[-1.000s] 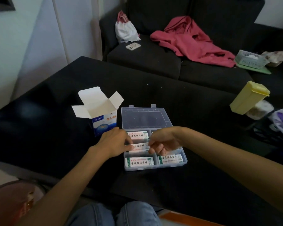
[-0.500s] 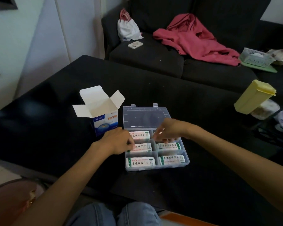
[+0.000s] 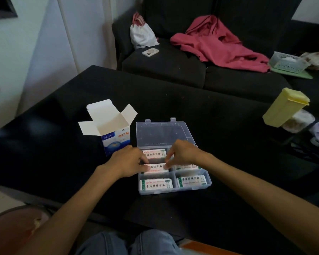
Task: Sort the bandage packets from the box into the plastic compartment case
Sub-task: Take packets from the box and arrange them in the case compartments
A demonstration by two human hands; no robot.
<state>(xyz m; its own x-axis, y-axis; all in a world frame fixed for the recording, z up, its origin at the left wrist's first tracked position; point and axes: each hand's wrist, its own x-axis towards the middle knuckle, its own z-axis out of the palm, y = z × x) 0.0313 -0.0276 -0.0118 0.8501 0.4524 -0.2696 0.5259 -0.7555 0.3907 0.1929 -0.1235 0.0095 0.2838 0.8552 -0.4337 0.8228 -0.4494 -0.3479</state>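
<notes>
Head view, frame centre: left hand (image 3: 126,163) and right hand (image 3: 180,153) pinch opposite ends of one bandage packet (image 3: 156,167), apparently seating it flat in the compartment case (image 3: 193,188).

We see a black worktop (image 3: 228,126), clear plastic case (image 3: 191,189), white packets (image 3: 156,185) with green end bands and dark print, white-and-blue box (image 3: 116,142), pale yellow container (image 3: 284,107), pink-red garment (image 3: 219,45), dark sofa (image 3: 164,70).

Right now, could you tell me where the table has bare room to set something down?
Bare table lies between the case and the yellow container, and left of the box. Crowded at the case, under both hands.
</notes>
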